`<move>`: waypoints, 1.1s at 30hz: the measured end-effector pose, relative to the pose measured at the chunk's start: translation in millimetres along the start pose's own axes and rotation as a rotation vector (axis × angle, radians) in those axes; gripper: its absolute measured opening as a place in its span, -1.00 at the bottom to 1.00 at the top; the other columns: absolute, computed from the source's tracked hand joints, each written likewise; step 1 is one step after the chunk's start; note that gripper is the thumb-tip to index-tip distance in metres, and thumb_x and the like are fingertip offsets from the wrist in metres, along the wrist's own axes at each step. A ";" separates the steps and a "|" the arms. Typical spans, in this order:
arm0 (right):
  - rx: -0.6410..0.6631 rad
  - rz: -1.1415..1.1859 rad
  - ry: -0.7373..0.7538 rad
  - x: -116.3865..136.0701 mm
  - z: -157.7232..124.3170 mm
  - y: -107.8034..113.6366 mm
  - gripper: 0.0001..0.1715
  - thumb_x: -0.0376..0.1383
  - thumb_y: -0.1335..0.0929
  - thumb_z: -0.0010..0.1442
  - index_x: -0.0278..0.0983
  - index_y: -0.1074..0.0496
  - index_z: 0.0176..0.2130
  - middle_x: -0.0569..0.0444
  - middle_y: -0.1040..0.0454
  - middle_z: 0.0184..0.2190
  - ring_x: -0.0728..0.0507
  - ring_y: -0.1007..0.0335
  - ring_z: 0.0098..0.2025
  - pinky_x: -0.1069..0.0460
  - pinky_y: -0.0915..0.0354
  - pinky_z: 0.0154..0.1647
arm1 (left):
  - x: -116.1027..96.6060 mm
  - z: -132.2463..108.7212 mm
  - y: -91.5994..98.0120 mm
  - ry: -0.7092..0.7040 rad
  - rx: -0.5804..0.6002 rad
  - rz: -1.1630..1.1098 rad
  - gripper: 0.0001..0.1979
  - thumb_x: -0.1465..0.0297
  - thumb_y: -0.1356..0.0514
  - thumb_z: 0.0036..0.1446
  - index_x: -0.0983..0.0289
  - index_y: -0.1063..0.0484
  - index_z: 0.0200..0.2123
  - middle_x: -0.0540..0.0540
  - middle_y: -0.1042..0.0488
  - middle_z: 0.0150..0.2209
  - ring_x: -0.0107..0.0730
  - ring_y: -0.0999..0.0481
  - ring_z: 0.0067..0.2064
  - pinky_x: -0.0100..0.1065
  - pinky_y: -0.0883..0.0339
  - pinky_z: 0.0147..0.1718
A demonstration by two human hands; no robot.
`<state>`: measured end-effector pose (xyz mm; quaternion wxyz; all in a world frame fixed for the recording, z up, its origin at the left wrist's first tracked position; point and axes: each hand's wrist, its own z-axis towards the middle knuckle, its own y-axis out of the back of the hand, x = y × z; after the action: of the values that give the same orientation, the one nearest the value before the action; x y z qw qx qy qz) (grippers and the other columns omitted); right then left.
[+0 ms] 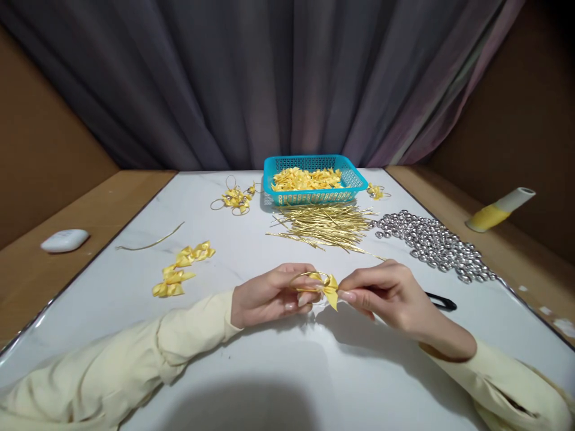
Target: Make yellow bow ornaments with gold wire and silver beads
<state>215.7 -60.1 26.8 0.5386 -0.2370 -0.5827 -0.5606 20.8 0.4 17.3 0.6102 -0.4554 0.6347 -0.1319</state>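
The left hand (pixel 279 294) is holding a yellow bow (pixel 331 290) with a gold loop (pixel 309 273) above the table (pixel 363 377); the right hand (pixel 392 294) is pinching the bow's edge between thumb and finger; gold cords (pixel 327 226) are lying near a blue basket (pixel 309 197).

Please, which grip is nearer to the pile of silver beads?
Right. The right grip is left of the beads, on their near side; the left grip is farther left.

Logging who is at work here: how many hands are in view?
2: the left hand, at the left of the yellow bow, and the right hand, pinching its right side.
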 end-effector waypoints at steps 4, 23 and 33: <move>0.004 0.000 0.003 -0.9 -0.4 0.4 -0.68 -0.22 -0.28 0.15 -0.41 -0.46 -0.46 0.15 -0.20 -0.75 0.07 -0.01 -0.71 0.11 0.03 -0.68 | 0.0 -0.1 0.3 0.001 0.004 -0.011 -0.89 0.54 -0.15 0.06 0.39 -0.38 -0.50 -0.03 -0.26 -0.68 -0.62 -0.19 -0.60 -0.57 -0.12 -0.55; 0.063 -0.229 0.021 14.1 -2.9 4.1 -0.76 -0.40 -0.26 0.10 -0.37 -0.49 -0.48 0.13 -0.31 -0.71 0.07 0.03 -0.68 0.14 0.04 -0.68 | -2.8 1.3 -5.3 0.073 -0.168 0.206 -0.85 0.51 -0.25 -0.08 0.35 -0.33 -0.60 -0.08 -0.25 -0.70 -0.60 -0.16 -0.62 -0.47 -0.04 -0.57; 0.039 -0.294 -0.050 15.2 -3.7 -0.4 -0.74 -0.41 -0.24 0.08 -0.38 -0.45 -0.53 0.15 -0.18 -0.73 0.06 0.10 -0.65 0.14 0.06 -0.67 | -3.1 2.4 -5.5 0.057 -0.244 0.257 -0.82 0.52 -0.24 -0.05 0.34 -0.31 -0.62 -0.06 -0.28 -0.68 -0.60 -0.21 -0.59 -0.52 -0.06 -0.58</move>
<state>212.0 -68.6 39.5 0.4405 -0.1523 -0.6350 -0.6161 24.8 0.5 22.8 0.5441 -0.4373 0.7160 0.0123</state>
